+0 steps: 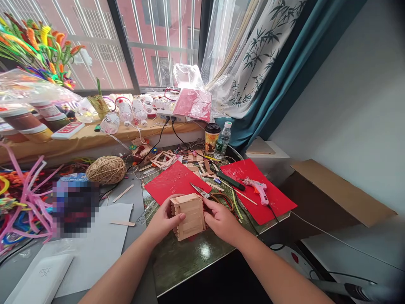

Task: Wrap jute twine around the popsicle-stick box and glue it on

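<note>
A small box built of wooden craft sticks [190,216] is held up between my two hands, just above the front of the dark table. My left hand [165,218] grips its left side, thumb laid across the near face. On the right edge, my right hand [218,219] closes with its fingers and thumb. Right behind the box lie scissors [201,191], their blades over a red sheet [177,181]. Further right, a pink hot glue gun [257,190] rests on a second red sheet [272,209]. The box's far side is hidden.
Loose craft sticks [198,169] and stick frames clutter the table's back. A paper cup [211,139] and water bottle [223,141] stand there. At left are a twine ball [106,170], white paper [104,249] and a white power bank [41,278]. A cardboard piece [341,190] is at right.
</note>
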The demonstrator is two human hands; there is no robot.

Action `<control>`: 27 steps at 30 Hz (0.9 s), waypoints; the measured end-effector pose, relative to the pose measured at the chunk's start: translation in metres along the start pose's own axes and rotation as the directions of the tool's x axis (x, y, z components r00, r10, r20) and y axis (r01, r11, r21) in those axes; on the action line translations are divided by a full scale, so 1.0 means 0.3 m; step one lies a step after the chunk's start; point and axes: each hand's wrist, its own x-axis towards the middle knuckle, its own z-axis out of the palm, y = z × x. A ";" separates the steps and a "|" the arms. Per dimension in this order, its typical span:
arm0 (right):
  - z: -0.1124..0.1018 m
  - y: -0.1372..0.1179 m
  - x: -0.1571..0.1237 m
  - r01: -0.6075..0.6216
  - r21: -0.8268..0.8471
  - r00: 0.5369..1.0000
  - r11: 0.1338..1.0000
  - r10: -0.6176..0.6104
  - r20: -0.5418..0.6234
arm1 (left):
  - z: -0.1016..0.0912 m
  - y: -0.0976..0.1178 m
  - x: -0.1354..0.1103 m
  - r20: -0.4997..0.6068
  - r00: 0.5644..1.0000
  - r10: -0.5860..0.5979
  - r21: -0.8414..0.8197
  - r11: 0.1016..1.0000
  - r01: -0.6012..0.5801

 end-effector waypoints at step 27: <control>-0.159 0.131 0.029 -0.287 -0.757 0.958 0.588 0.195 -0.212 | -0.049 -0.028 0.076 -0.295 0.913 -0.280 -0.544 0.835 0.080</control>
